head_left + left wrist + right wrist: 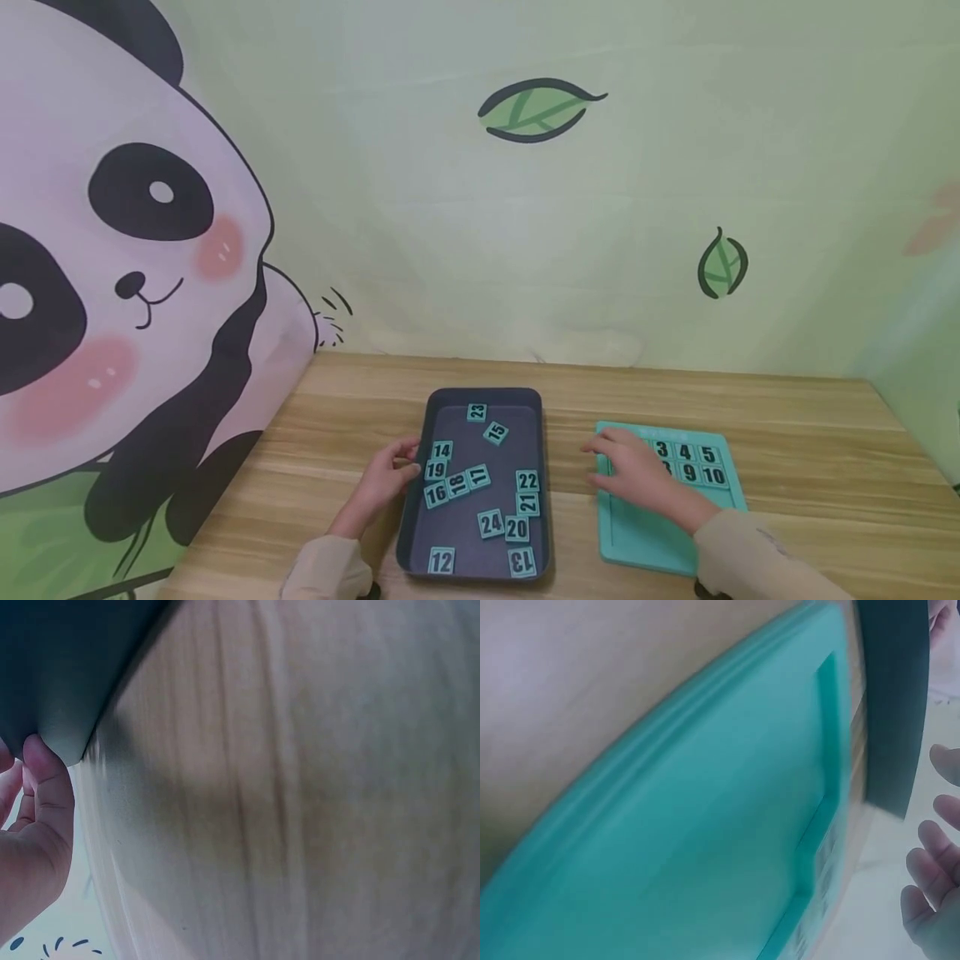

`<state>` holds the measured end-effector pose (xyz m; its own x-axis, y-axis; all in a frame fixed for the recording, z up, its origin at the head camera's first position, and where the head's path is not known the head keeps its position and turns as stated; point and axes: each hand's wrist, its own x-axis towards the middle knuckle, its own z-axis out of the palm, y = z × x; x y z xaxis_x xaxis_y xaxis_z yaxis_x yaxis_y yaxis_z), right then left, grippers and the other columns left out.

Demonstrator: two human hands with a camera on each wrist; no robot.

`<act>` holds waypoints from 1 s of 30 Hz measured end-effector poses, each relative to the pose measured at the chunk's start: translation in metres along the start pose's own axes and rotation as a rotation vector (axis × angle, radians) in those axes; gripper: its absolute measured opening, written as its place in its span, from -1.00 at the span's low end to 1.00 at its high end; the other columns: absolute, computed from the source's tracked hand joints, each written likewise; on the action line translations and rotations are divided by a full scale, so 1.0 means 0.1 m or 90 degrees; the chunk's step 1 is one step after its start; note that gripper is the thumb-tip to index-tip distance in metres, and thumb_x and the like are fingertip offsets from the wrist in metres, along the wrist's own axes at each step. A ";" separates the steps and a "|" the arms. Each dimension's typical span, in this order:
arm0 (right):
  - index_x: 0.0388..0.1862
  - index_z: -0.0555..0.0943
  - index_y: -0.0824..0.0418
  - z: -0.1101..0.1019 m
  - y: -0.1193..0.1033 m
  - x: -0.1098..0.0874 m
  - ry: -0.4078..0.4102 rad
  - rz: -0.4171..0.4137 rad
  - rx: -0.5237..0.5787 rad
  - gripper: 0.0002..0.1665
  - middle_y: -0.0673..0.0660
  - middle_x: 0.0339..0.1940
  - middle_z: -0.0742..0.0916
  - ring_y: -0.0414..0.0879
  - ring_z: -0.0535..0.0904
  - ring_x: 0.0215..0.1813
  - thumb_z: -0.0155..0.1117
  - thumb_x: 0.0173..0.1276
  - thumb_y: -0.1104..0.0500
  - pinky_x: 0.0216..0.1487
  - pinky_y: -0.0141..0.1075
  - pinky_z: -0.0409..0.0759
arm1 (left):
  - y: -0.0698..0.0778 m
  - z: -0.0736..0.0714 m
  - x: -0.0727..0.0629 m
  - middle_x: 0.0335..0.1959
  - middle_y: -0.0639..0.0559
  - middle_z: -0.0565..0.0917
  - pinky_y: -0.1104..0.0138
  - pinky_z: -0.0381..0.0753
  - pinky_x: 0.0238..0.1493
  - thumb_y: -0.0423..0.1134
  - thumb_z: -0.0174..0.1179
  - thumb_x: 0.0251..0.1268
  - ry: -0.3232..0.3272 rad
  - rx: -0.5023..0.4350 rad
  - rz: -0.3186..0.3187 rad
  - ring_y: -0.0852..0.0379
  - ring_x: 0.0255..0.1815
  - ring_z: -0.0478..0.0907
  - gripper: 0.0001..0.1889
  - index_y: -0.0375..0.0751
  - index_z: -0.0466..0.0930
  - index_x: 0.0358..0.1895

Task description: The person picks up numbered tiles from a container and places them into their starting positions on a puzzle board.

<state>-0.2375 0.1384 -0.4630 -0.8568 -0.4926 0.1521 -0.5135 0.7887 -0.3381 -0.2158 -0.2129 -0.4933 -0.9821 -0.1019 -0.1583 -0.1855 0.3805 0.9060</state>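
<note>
turquoise board [647, 535] partly hidden by loosely spread right hand [639, 472]; left hand [382, 481] touches tray [510, 452], grip unclear.

a pale green wall [420, 208], faintly creased, stands behind a wood-grained bench [352, 400]. a big cartoon panda [225, 167] with pink cheeks fills the left side. a broad outlined leaf [525, 117] sits high, a smaller leaf [722, 265] lower right. soft, pale light brightens the right-hand wall [922, 342].
</note>
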 end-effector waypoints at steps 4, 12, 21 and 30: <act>-0.13 0.58 0.13 0.04 -0.14 0.06 0.006 -0.025 0.027 -0.58 -0.01 -0.26 0.57 -0.13 0.44 -0.15 0.34 -0.03 0.06 -0.16 -0.23 0.46 | 0.01 -0.01 0.01 -0.11 -0.20 0.41 0.31 0.48 -0.38 -0.49 -0.03 0.16 -0.006 0.001 0.000 0.01 -0.16 0.46 -0.58 -0.30 0.34 0.14; -0.15 0.58 0.13 0.16 -0.50 0.14 0.025 -0.164 0.060 -0.55 -0.01 -0.27 0.58 -0.17 0.44 -0.21 0.33 -0.04 -0.03 -0.18 -0.31 0.44 | 0.02 -0.02 0.02 -0.10 -0.17 0.41 0.31 0.50 -0.35 -0.47 -0.04 0.17 -0.008 0.000 -0.011 0.00 -0.12 0.46 -0.58 -0.27 0.34 0.15; -0.05 0.55 0.09 0.31 -0.88 0.20 -0.084 -0.193 0.080 -0.50 -0.05 -0.21 0.55 -0.25 0.36 -0.20 0.25 0.05 -0.11 -0.19 -0.42 0.41 | 0.03 -0.01 0.00 -0.10 -0.20 0.41 0.30 0.49 -0.37 -0.48 -0.03 0.16 -0.008 -0.008 -0.003 0.00 -0.14 0.46 -0.58 -0.31 0.34 0.14; 0.02 0.51 0.07 0.56 -1.16 0.26 -0.165 -0.225 0.113 -0.45 -0.05 -0.14 0.54 -0.29 0.39 -0.18 0.23 0.06 -0.14 -0.14 -0.45 0.44 | 0.01 -0.01 -0.01 -0.11 -0.19 0.41 0.33 0.46 -0.40 -0.49 -0.03 0.15 -0.006 -0.008 0.002 0.03 -0.18 0.45 -0.58 -0.31 0.35 0.13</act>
<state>-0.1976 0.0141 -0.4715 -0.5799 -0.8127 0.0573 -0.7360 0.4925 -0.4644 -0.2153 -0.2134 -0.4920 -0.9830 -0.0922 -0.1591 -0.1821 0.3696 0.9112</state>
